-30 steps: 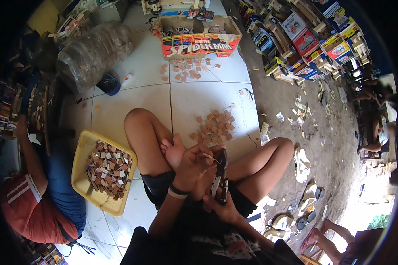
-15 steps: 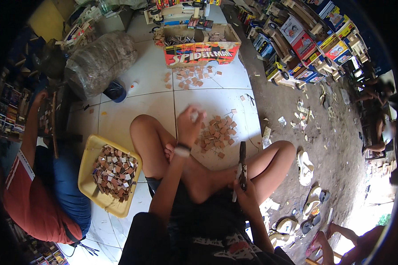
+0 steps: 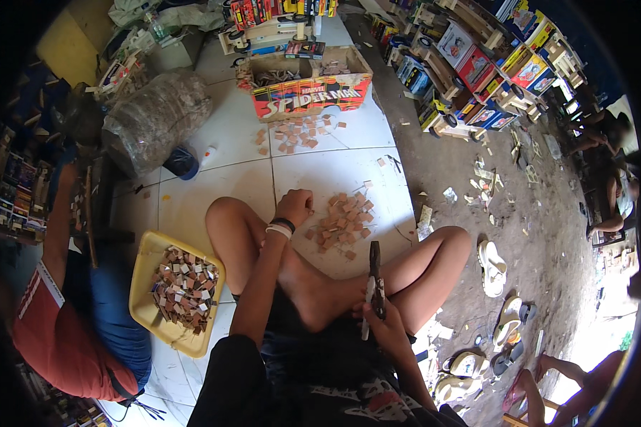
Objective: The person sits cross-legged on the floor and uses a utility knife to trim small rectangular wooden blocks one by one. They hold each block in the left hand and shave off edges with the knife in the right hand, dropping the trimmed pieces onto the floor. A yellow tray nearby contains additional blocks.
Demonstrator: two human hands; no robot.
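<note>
My left hand [image 3: 296, 206] is curled closed over the white tiles, just left of a loose pile of small brown square pieces [image 3: 344, 219]. Whatever lies in its fingers, if anything, is hidden. In front of my lap, my right hand [image 3: 389, 326] grips dark-jawed pliers [image 3: 374, 277], their jaws pointing away from me. Beside my left knee sits a yellow plastic tray [image 3: 143, 288], holding many brown and white square pieces [image 3: 184, 286]. Farther off, more brown squares [image 3: 295, 134] are scattered before a printed cardboard box [image 3: 310, 104].
Left of me sits a person in a red shirt [image 3: 64, 341]. A blue cup [image 3: 181, 165] and a wrapped bundle [image 3: 157, 117] stand at the far left. Wooden toy trucks [image 3: 470, 67] are stacked at the right. Sandals [image 3: 493, 267] and scraps lie on the dirt floor.
My left hand has come down toward me and its fingers have curled in. My right hand has shifted slightly left and nearer with the pliers. The whole view has shifted a little.
</note>
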